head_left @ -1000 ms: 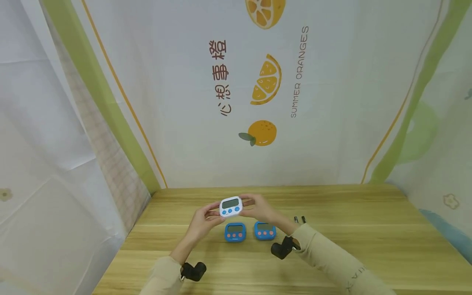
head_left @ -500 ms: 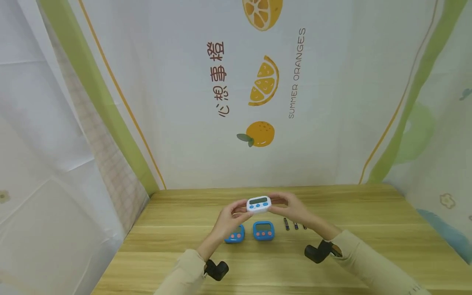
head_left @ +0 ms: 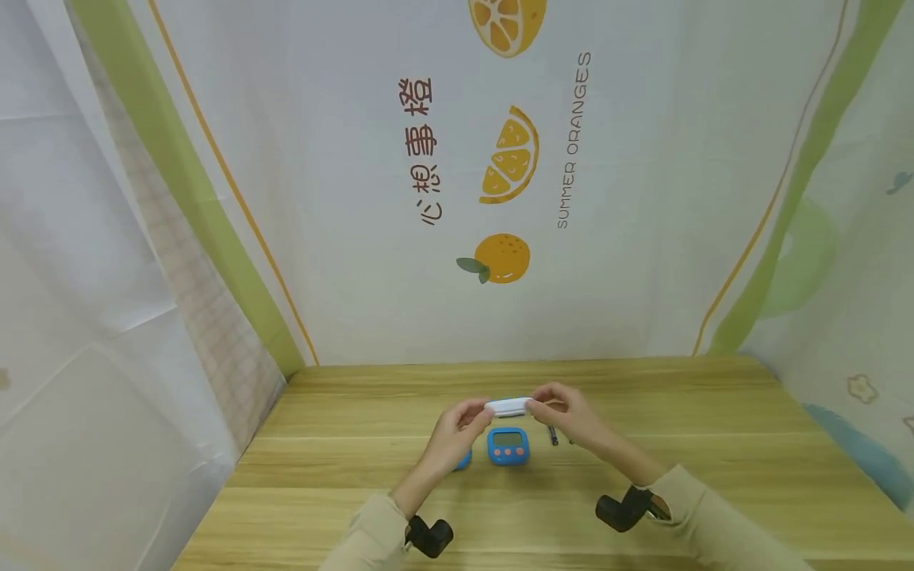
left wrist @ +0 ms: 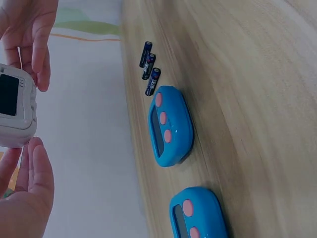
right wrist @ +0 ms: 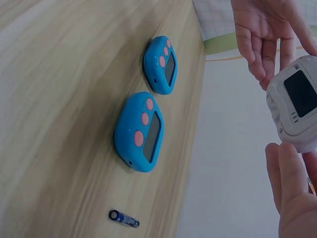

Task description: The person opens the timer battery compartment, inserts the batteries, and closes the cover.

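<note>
Both hands hold a white digital timer (head_left: 509,408) above the table. It is tilted so the head view sees mostly its thin edge. My left hand (head_left: 451,434) pinches the left end between thumb and fingers, and my right hand (head_left: 567,414) pinches the right end. In the left wrist view, a dark rectangular panel shows on the white timer (left wrist: 12,104). Below the hands a blue timer (head_left: 508,446) with pink buttons lies on the table. Left of it, a second blue timer (head_left: 463,460) is mostly hidden behind my left hand in the head view.
Three small dark batteries (left wrist: 148,67) lie near the blue timers on the wooden table (head_left: 343,476); my right hand partly covers them in the head view. A white curtain (head_left: 357,262) with printed oranges hangs behind the table's far edge.
Both hands carried the white timer to the right, then lowered it slightly. Its face tipped away, so the screen and blue buttons no longer show in the head view.
</note>
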{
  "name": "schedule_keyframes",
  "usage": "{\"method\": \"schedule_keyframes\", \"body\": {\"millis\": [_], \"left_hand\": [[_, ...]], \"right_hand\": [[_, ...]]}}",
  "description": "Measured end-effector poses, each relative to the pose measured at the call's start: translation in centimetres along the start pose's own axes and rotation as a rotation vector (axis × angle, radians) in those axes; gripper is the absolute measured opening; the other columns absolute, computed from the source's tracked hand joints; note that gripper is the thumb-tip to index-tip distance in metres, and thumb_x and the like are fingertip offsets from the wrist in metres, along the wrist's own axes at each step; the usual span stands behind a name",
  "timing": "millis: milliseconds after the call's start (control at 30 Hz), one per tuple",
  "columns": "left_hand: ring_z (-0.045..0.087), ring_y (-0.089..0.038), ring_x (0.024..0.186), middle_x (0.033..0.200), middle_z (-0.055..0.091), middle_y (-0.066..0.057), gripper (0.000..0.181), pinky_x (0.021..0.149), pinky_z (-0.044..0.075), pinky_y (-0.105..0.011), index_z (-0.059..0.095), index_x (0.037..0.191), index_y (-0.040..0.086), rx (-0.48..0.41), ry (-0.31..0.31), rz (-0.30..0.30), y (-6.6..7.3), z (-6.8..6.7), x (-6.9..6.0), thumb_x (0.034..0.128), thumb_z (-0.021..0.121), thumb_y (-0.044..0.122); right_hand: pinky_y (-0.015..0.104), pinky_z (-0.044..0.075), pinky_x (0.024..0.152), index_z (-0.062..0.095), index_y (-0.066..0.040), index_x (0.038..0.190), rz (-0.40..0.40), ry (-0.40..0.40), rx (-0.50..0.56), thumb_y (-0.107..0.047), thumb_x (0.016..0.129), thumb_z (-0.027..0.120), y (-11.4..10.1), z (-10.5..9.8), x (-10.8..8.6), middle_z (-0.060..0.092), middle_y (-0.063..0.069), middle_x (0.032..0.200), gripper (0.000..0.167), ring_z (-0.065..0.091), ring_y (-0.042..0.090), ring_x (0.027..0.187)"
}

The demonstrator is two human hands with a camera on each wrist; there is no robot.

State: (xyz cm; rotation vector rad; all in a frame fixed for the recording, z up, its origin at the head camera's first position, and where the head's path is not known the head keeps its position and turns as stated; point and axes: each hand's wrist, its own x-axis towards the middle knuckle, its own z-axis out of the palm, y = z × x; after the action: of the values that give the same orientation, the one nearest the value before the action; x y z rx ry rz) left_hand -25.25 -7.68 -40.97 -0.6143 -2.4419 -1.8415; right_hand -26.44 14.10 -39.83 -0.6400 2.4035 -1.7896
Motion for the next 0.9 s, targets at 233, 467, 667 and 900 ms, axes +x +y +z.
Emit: {"method": "schedule_keyframes", "body": {"millis": [233, 467, 667, 900], "left_hand": [[0.057, -0.028, 0.094, 0.104, 0.058, -0.017, 0.040, 0.077, 0.050, -0.030, 0.052, 0.113, -0.006, -0.039, 0.020, -0.012, -0.2, 0.2, 0.1, 0.0911, 0.050, 0.027], [0.057, -0.024, 0.092, 0.105, 0.057, -0.013, 0.037, 0.070, 0.051, -0.028, 0.054, 0.111, -0.003, -0.053, 0.047, -0.034, 0.2, 0.1, 0.2, 0.0857, 0.059, 0.023], [0.058, -0.029, 0.083, 0.095, 0.058, -0.014, 0.026, 0.061, 0.053, -0.035, 0.057, 0.105, -0.005, -0.058, 0.088, -0.043, 2.3, -0.4, -0.1, 0.0863, 0.058, 0.013], [0.058, -0.032, 0.073, 0.082, 0.059, -0.011, 0.023, 0.050, 0.048, -0.020, 0.059, 0.100, -0.007, -0.046, 0.097, -0.067, 3.2, -0.7, -0.4, 0.0872, 0.056, 0.012]], "right_hand": [[0.031, 0.049, 0.079, 0.050, 0.009, 0.107, 0.054, 0.041, 0.116, -0.026, 0.088, 0.055, 0.1, 0.6, 0.3, 0.052, 0.019, 0.102, 0.040, 0.056, 0.030, 0.097], [0.032, 0.050, 0.077, 0.049, 0.012, 0.105, 0.097, 0.050, 0.167, -0.030, 0.089, 0.053, -0.2, 0.9, 0.7, 0.053, 0.021, 0.101, 0.045, 0.059, 0.025, 0.089], [0.039, 0.049, 0.077, 0.050, 0.011, 0.104, 0.051, -0.037, 0.103, -0.028, 0.092, 0.048, 0.0, 0.9, 0.8, 0.056, 0.018, 0.096, 0.041, 0.060, 0.026, 0.084], [0.031, 0.052, 0.072, 0.053, 0.009, 0.106, -0.123, -0.068, -0.067, -0.013, 0.087, 0.056, 0.1, 0.6, 1.2, 0.060, 0.017, 0.095, 0.029, 0.060, 0.027, 0.084]]}}
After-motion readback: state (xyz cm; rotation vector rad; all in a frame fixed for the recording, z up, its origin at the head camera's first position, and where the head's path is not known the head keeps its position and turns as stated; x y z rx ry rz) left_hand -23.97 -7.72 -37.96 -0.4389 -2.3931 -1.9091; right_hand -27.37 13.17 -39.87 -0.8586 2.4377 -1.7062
